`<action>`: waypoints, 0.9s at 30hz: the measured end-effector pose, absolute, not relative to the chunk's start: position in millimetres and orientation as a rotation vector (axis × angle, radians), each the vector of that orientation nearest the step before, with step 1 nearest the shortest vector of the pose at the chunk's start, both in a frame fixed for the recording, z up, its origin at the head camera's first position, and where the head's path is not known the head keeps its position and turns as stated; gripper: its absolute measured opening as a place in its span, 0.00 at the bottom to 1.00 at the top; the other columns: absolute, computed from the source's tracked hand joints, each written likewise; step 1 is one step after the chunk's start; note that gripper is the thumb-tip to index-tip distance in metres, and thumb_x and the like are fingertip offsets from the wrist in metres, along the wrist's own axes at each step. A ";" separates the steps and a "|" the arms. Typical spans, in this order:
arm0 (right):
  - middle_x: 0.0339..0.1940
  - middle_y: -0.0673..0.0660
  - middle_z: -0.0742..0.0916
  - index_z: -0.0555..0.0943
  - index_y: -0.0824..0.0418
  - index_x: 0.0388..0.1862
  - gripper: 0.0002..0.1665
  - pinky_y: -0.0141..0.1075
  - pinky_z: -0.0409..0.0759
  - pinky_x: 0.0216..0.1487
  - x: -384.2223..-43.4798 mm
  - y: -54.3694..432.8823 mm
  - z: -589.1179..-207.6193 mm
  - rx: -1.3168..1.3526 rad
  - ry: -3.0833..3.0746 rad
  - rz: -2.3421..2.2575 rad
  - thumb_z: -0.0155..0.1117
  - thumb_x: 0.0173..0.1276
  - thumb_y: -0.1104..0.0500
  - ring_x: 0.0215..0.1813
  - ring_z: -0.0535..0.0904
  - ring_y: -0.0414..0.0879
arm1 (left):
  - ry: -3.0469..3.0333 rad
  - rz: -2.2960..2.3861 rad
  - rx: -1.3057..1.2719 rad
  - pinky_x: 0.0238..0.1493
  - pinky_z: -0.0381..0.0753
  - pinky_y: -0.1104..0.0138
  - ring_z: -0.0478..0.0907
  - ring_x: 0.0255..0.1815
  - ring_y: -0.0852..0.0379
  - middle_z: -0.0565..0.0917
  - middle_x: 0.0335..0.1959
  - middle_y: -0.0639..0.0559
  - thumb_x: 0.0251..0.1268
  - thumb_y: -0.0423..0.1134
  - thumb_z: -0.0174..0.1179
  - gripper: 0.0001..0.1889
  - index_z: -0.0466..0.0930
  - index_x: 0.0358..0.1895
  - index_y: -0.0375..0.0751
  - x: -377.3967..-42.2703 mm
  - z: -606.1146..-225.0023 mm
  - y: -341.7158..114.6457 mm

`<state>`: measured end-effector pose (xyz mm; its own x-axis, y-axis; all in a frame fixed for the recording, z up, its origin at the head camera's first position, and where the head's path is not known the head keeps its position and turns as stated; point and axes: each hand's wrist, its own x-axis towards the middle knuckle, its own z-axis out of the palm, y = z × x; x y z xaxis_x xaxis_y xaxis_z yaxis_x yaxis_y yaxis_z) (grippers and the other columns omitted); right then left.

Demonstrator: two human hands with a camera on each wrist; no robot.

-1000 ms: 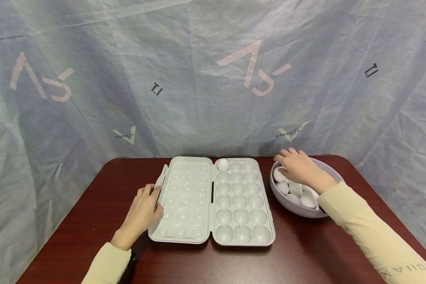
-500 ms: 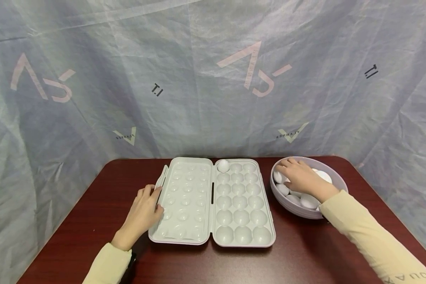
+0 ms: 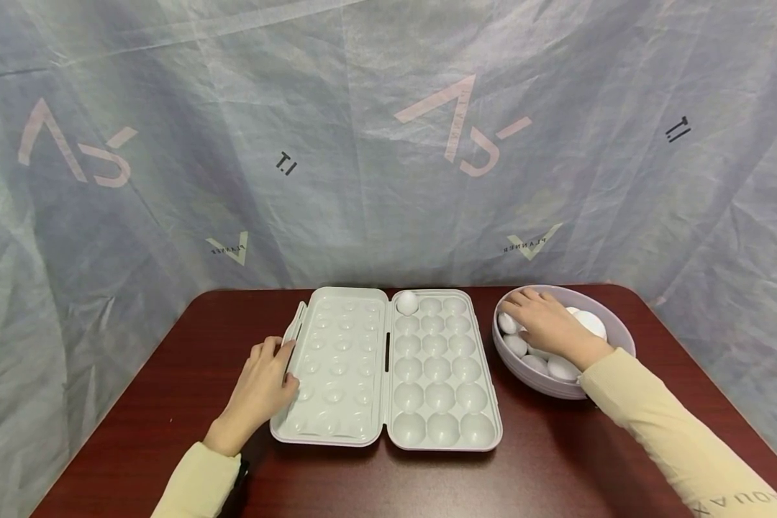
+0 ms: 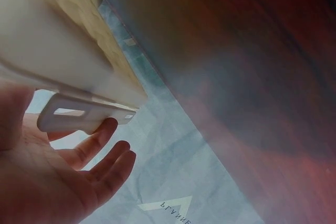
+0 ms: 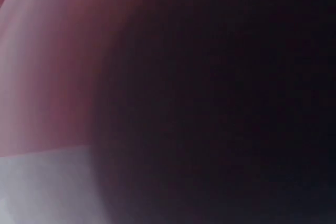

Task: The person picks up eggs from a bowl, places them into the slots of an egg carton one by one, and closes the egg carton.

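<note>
An egg carton (image 3: 388,403) lies spread flat on the table, lid half on the left, cupped half on the right. One white egg (image 3: 407,303) sits in the cupped half's far left cup. My left hand (image 3: 259,392) holds the lid's left edge, its fingers around the slotted latch flap (image 4: 86,114) in the left wrist view. Inside the pale lilac bowl (image 3: 611,320) is my right hand (image 3: 550,324), its fingers curled over an egg (image 3: 509,323) near the left wall. Several more eggs (image 3: 563,368) lie around and below it. The right wrist view is dark and blurred.
The dark red-brown table (image 3: 188,374) ends close behind the carton and bowl. A grey printed cloth (image 3: 362,180) hangs beyond it and at both sides. The bowl stands just right of the carton.
My right hand has come down from above the bowl's rim onto the eggs, then shifted only slightly. My left hand and the carton have stayed put.
</note>
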<state>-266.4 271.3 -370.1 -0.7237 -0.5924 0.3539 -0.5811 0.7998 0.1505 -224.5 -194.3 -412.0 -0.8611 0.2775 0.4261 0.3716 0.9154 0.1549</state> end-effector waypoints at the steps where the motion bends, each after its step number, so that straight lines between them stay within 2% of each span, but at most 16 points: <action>1: 0.45 0.56 0.80 0.78 0.57 0.43 0.28 0.51 0.72 0.43 -267.0 271.7 -370.7 0.890 -2.599 -0.047 0.70 0.38 0.69 0.52 0.73 0.55 | -2.674 -0.326 -0.473 0.42 0.70 0.47 0.68 0.49 0.34 0.71 0.49 0.34 0.44 0.31 0.58 0.26 0.74 0.54 0.28 -224.4 -411.9 -194.3; 11: 0.43 0.56 0.81 0.77 0.59 0.42 0.27 0.49 0.72 0.43 -270.3 274.1 -373.6 0.942 -2.520 -0.118 0.72 0.37 0.66 0.50 0.75 0.55 | -2.676 -0.334 -0.472 0.42 0.70 0.48 0.68 0.49 0.34 0.71 0.49 0.34 0.44 0.32 0.58 0.26 0.74 0.54 0.28 -224.0 -413.6 -195.2; 18: 0.45 0.59 0.82 0.76 0.61 0.45 0.28 0.52 0.70 0.47 -269.7 274.1 -373.2 0.902 -2.580 -0.091 0.72 0.40 0.62 0.52 0.74 0.56 | -2.674 -0.328 -0.471 0.42 0.70 0.47 0.69 0.49 0.34 0.71 0.49 0.35 0.45 0.32 0.58 0.26 0.74 0.54 0.29 -223.9 -415.3 -196.1; 23: 0.45 0.57 0.82 0.77 0.59 0.46 0.28 0.52 0.70 0.47 -269.0 275.5 -371.9 0.868 -2.593 -0.037 0.70 0.40 0.61 0.52 0.74 0.55 | -2.667 -0.324 -0.469 0.42 0.70 0.47 0.69 0.49 0.34 0.72 0.49 0.35 0.45 0.33 0.58 0.26 0.74 0.53 0.29 -223.9 -416.1 -196.6; 27: 0.43 0.55 0.82 0.79 0.57 0.44 0.26 0.50 0.71 0.44 -267.4 275.5 -368.6 0.872 -2.537 0.015 0.70 0.41 0.60 0.48 0.75 0.53 | -2.653 -0.319 -0.466 0.42 0.69 0.47 0.69 0.49 0.34 0.73 0.48 0.36 0.47 0.33 0.58 0.24 0.75 0.52 0.30 -224.5 -416.9 -197.3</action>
